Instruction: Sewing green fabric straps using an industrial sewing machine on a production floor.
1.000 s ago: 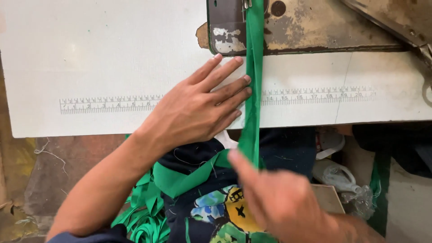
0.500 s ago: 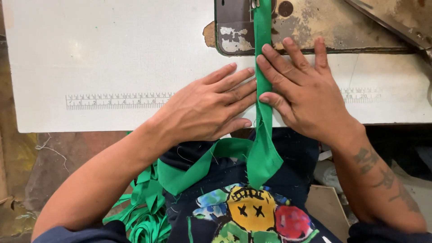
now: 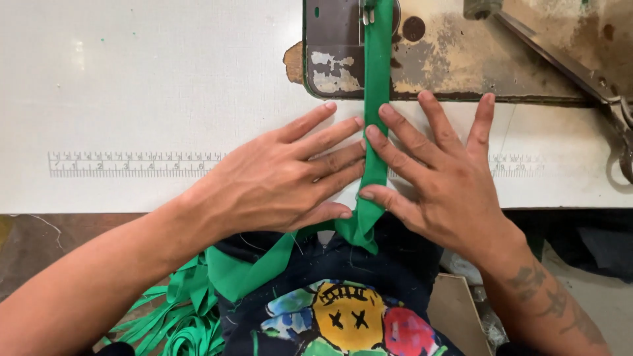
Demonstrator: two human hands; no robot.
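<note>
— Green tape? What have you got under your hands there?

— Green fabric strip (image 3: 377, 118), folded lengthwise. Neither hand closes around it. My left hand (image 3: 280, 181) lies flat, palm down, fingers spread, the fingertips pressing the strip's left edge. My right hand (image 3: 438, 178) lies flat too, its fingers touching the right edge. Both are open and pressing, not pinching.

— Why flat and not a pinch?

— I reckon flat fingers keep the fold shut and the strip straight against the white table (image 3: 165, 92), while letting it slide. A pinch would lift it off the surface.

— Where does the strip run?

— From between my fingers it goes straight up onto the worn metal bed of the sewing machine (image 3: 461, 59) and under the presser foot (image 3: 367, 10) at the top edge. The other way, it drops off the table's near edge, bends left across my dark printed shirt (image 3: 349, 316) and joins a loose heap of green strips (image 3: 178, 316) low on my left.

— And the ruler?

— A printed scale (image 3: 132, 165) runs along the table; my hands cover its middle. Scissors (image 3: 593, 86) lie on the machine bed, well to my right, touching nothing I hold.
</note>
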